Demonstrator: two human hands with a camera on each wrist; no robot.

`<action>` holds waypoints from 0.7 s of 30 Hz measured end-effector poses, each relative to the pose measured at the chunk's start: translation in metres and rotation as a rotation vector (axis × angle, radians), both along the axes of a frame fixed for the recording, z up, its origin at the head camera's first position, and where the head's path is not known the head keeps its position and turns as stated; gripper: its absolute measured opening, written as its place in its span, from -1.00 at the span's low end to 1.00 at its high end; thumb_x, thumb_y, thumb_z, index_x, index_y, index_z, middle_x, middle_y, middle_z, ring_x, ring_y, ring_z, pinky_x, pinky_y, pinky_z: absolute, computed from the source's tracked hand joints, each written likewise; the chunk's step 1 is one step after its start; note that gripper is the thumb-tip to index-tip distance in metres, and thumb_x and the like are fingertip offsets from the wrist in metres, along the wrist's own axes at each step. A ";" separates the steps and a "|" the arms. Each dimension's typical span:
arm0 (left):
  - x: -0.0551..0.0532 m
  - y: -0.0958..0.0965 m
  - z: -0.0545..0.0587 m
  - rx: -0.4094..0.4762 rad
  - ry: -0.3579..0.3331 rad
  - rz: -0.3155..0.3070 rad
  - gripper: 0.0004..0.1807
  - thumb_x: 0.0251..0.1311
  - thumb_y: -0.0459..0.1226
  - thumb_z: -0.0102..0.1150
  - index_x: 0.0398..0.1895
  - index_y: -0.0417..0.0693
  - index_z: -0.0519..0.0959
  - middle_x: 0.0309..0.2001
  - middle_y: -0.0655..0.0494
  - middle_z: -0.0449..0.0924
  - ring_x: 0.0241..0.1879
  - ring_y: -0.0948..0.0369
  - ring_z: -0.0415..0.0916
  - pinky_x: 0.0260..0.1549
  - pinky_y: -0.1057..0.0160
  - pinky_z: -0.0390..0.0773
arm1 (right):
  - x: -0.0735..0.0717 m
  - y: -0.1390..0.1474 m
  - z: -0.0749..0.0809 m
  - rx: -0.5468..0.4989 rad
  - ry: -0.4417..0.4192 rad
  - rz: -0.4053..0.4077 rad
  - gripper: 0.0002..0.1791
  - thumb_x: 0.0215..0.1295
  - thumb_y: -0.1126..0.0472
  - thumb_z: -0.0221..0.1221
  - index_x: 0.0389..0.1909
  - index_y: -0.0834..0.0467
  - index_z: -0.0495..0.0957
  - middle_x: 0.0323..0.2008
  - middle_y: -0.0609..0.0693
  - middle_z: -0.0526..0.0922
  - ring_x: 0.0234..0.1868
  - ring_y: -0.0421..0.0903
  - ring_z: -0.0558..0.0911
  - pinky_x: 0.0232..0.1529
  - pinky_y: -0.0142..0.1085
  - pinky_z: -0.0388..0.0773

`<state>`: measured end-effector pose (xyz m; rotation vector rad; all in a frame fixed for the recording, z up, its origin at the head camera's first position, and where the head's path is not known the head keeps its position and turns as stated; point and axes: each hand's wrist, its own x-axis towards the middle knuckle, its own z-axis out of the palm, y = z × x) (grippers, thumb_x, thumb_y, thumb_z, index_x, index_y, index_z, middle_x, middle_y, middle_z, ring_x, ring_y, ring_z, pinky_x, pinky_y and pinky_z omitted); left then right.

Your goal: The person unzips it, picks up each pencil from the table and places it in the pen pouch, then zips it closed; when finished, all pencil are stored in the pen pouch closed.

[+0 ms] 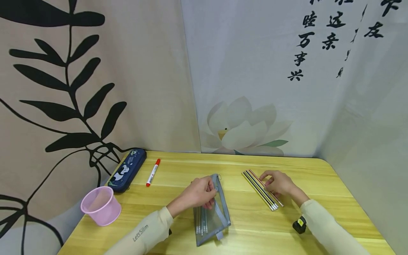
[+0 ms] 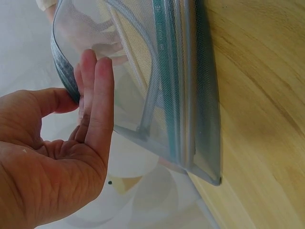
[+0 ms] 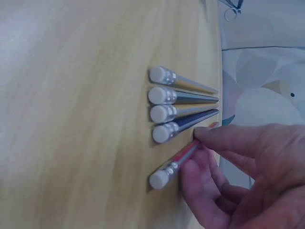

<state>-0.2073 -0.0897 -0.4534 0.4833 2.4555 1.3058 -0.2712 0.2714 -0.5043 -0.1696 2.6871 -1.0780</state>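
Observation:
My left hand [image 1: 200, 193] pinches the edge of a grey mesh zip pouch [image 1: 220, 226], lifting its side off the table. In the left wrist view a teal ruler [image 2: 164, 76] and several long thin items show through the mesh. On the right, my right hand [image 1: 280, 183] pinches a red pencil [image 3: 183, 153] between thumb and fingers. The pencil's white eraser end points away from the hand, low over the wood. Beside it several more pencils [image 1: 259, 190] with white erasers lie side by side, yellow and dark ones among them.
A navy pencil case [image 1: 127, 170] with a panda picture lies at the back left, and a pink cup [image 1: 105, 210] stands in front of it. Near them is a red-capped white marker [image 1: 153, 172]. The wooden table [image 1: 178, 163] backs onto a printed curtain [image 1: 159, 88].

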 end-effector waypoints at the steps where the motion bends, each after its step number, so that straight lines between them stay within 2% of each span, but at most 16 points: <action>1: 0.000 0.000 0.000 0.002 0.000 -0.001 -0.93 0.44 -0.35 0.12 -0.25 -0.15 0.50 -0.53 -0.01 0.71 -0.59 0.10 0.73 -0.46 -0.04 0.85 | 0.000 0.000 0.000 -0.011 -0.011 -0.002 -0.64 0.25 0.38 0.36 0.06 0.10 0.68 -0.34 0.04 0.70 -0.53 -0.13 0.60 -0.61 -0.32 0.63; 10: -0.002 0.000 0.000 -0.008 0.008 -0.004 -0.94 0.43 -0.35 0.12 -0.24 -0.15 0.49 -0.53 -0.02 0.72 -0.59 0.09 0.74 -0.46 -0.05 0.85 | -0.003 0.009 -0.006 -0.122 -0.052 0.027 -0.61 0.30 0.39 0.36 0.14 0.19 0.65 -0.31 0.10 0.67 -0.51 -0.11 0.59 -0.61 -0.30 0.63; 21: -0.001 0.003 0.000 -0.005 0.006 0.004 -0.92 0.43 -0.34 0.12 -0.26 -0.14 0.51 -0.53 0.01 0.70 -0.59 0.11 0.73 -0.46 -0.04 0.85 | 0.001 0.010 -0.008 -0.138 -0.042 -0.006 -0.62 0.29 0.34 0.41 0.12 0.13 0.67 -0.27 0.08 0.69 -0.50 -0.13 0.60 -0.65 -0.37 0.54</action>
